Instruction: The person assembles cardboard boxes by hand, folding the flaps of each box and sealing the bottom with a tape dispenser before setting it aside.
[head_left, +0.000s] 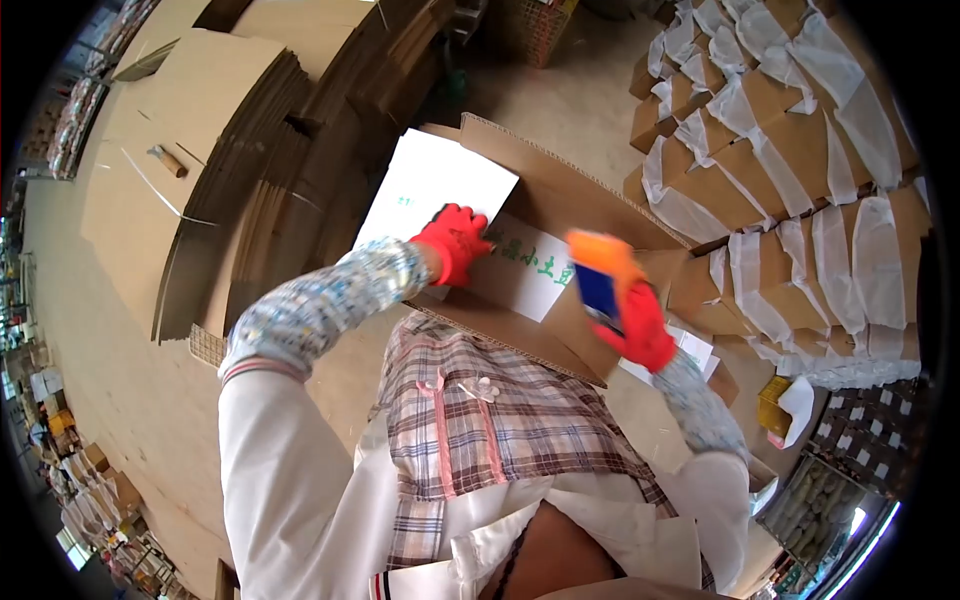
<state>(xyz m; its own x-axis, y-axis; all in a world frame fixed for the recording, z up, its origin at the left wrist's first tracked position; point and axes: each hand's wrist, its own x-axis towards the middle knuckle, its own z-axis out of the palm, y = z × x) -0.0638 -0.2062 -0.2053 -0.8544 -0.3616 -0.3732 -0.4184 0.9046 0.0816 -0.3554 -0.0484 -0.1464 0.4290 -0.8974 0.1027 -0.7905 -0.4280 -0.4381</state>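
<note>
A cardboard carton (640,215) stands in front of me, its raised flaps brown inside. White panels show on it, one bearing green printed characters (535,265). Over the inner edge of the white flap (435,175) rests my left hand (455,243) in a red glove, its fingers bent and slightly apart. My right hand (640,328), also red-gloved, is closed around an orange and dark-blue hand tool (603,275) above the carton's right end. Motion blurs this tool, and I cannot tell its exact kind.
Flat cardboard stacks (190,110) rise at the left, with a small wooden-handled tool (167,160) on top. Rows of brown cartons with white liners (760,150) fill the right. Further down there stand a yellow crate (772,405) and dark stacked crates (865,430).
</note>
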